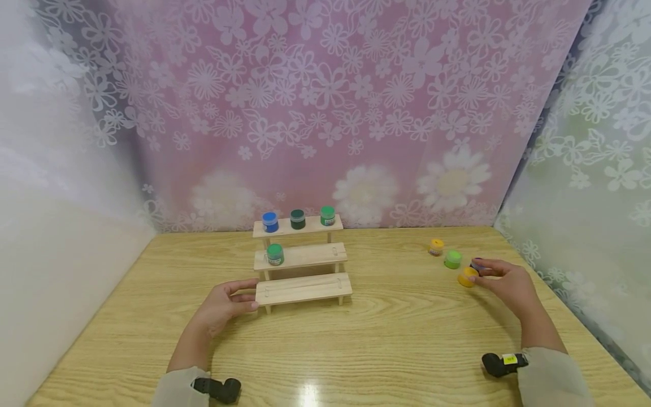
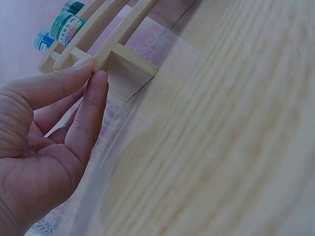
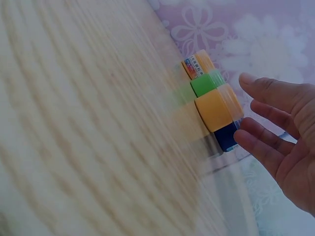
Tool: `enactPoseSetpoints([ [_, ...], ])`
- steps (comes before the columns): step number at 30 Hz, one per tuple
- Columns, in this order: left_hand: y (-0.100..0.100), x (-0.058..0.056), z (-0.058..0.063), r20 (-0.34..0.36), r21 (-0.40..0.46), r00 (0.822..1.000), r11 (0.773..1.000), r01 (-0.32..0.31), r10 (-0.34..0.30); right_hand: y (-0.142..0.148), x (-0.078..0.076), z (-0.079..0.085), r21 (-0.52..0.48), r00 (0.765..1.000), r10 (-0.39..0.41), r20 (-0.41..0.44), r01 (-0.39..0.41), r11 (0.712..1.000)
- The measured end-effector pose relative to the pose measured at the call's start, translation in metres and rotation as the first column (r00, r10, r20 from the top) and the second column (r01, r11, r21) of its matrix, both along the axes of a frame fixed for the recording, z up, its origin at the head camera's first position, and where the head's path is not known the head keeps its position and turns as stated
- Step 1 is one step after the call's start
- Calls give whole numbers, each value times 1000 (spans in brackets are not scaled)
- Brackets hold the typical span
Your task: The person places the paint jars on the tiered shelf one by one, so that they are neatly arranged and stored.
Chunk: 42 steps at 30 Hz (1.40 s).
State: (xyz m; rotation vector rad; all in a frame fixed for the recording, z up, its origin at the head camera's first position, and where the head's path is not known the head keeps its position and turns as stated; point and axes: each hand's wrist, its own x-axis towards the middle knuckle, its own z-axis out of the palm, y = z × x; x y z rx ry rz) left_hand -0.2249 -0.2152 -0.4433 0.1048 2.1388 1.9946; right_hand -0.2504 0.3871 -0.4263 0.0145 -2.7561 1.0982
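Observation:
A three-step wooden display rack [image 1: 305,289] stands on the table. My left hand [image 1: 218,308] pinches the left end of its lowest step between thumb and forefinger. On the top step are a blue paint jar [image 1: 270,224], a dark green paint jar [image 1: 297,220] and a green paint jar [image 1: 328,216]; another green paint jar [image 1: 275,255] sits at the left of the middle step. Far right, my right hand [image 1: 511,287] reaches over an orange paint jar [image 3: 212,110] and a dark blue paint jar [image 3: 225,137], thumb and fingers spread apart beside them.
Just beyond the right hand stand a light green paint jar [image 1: 452,259] and a yellow-orange paint jar [image 1: 435,247]. A pink flowered curtain [image 1: 305,113] hangs along the table's back edge, with pale flowered cloth [image 1: 600,169] at the right.

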Motion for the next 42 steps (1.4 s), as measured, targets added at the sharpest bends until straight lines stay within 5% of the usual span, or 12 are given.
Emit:
enactPoseSetpoints([
  [7, 1, 0, 1, -3, 4, 1000, 1000, 8, -8, 3, -4, -6, -51, 997, 13, 71, -10, 999],
  [26, 0, 0, -1, -8, 5, 1000, 1000, 11, -11, -3, -8, -8, -57, 996, -9, 87, 14, 998],
  [42, -1, 0, 0, -5, 1, 1000, 1000, 13, -13, -25, -9, 3, -37, 996, 74, -40, -76, 996],
])
